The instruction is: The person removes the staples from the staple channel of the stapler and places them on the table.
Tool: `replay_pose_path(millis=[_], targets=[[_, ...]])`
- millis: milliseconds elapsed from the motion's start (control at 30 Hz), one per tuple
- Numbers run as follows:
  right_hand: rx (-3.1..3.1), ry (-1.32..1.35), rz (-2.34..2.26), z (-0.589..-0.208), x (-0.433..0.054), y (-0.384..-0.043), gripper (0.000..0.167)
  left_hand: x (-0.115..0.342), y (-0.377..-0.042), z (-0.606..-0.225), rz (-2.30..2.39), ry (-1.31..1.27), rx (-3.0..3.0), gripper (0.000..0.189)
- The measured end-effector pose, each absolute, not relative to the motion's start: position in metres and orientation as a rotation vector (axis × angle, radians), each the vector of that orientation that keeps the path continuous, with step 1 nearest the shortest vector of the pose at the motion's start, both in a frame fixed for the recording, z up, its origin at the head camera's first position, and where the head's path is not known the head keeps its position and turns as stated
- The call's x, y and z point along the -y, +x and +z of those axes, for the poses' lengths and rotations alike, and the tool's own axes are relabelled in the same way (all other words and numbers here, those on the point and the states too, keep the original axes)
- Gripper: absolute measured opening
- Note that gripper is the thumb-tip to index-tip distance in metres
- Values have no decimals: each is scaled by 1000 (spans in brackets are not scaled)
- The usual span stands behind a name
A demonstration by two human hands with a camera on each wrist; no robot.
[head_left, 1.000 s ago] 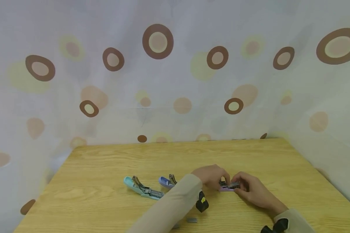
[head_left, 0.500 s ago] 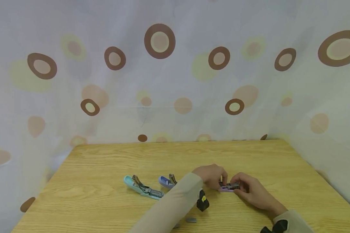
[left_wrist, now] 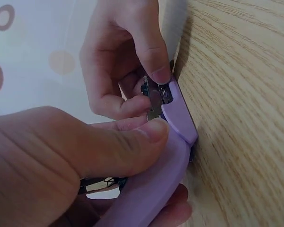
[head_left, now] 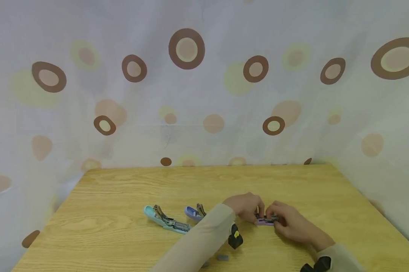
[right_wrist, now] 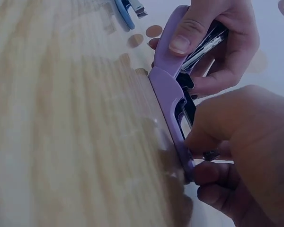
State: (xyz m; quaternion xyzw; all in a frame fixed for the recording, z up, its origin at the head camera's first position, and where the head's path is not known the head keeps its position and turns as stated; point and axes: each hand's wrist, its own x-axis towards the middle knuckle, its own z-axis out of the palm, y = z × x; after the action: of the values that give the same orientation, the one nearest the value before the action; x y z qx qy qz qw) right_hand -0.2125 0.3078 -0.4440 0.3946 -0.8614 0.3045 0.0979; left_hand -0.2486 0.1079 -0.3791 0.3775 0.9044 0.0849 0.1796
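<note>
A purple stapler point(head_left: 266, 223), opened out with its metal workings bare, rests on the table with both hands at it. My left hand point(head_left: 247, 206) grips its purple cover, and the thumb point(left_wrist: 149, 137) lies along the side near the hinge. At the other end of the stapler, my right hand point(head_left: 294, 224) pinches the base and the metal magazine between thumb and fingers. The right wrist view shows the right fingertips point(right_wrist: 206, 172) at the very tip of the base. What lies inside the magazine is hidden by the fingers.
Left of the hands lie a teal stapler point(head_left: 167, 223), opened out, and a blue stapler point(head_left: 192, 214), partly behind my left sleeve. Two small grey strips, perhaps staples point(head_left: 222, 257), lie near the front. A patterned curtain point(head_left: 204, 94) stands behind the wooden table point(head_left: 129, 185).
My right hand has shifted slightly left along the purple stapler, its fingers now closer to the left hand. The left hand keeps its hold, and the other staplers lie as before.
</note>
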Motion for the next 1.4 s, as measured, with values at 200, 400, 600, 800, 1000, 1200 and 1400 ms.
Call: replay_pose_path(millis=[200,400,600,800,1000,1200,1400], targets=[[2593,1177,879,-443,-305,-213,46,-109,-248,-382,218,1102,-2553,13],[2543,1156,962,-447,-303,-216,47,-107,-251,-383,212,1091,-2563,14],[2503,1045,1176,-449,-305,-211,37,-106,-251,-384,237,1090,-2569,12],[2374,1021,1406,-455,-311,-209,22,-104,-251,-383,241,1093,-2582,12],[2318,922,1310,-459,-314,-205,26,-105,-251,-382,246,1105,-2568,11],[2232,659,1102,-459,-311,-201,32,-108,-251,-381,252,1105,-2555,11],[2149,756,1059,-459,-298,-192,38,-108,-248,-382,256,1067,-2586,11]])
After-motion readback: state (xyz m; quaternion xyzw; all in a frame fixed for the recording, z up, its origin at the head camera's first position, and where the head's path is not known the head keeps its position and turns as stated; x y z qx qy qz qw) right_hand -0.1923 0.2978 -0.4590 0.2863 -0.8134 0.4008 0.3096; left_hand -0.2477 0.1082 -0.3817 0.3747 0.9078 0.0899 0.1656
